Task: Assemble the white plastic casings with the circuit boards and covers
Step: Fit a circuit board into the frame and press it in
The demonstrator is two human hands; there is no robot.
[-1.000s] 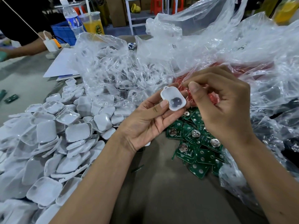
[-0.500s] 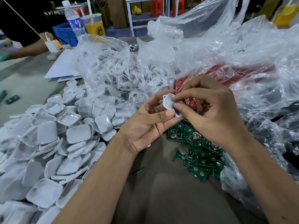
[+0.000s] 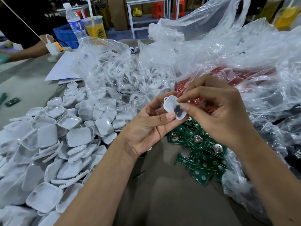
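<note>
A small white plastic casing (image 3: 172, 107) with a dark patch showing through it is held above the table between both hands. My left hand (image 3: 146, 128) grips it from below, thumb on its lower edge. My right hand (image 3: 218, 111) pinches its right side with thumb and forefinger. Under my right hand lies a heap of green circuit boards (image 3: 198, 152) with round silver button cells. A big pile of white casing shells (image 3: 53, 144) spreads over the left of the table.
Crumpled clear plastic bags (image 3: 211, 59) fill the back and right, one holding more white parts (image 3: 117, 79), another something red (image 3: 228, 77). A water bottle (image 3: 74, 18), an orange drink cup (image 3: 96, 26), papers (image 3: 65, 67) and another person's arm (image 3: 27, 51) are at the far left.
My right hand came down onto the casing and now pinches its right side. Both hands have turned the casing a little; it stays at about the same spot.
</note>
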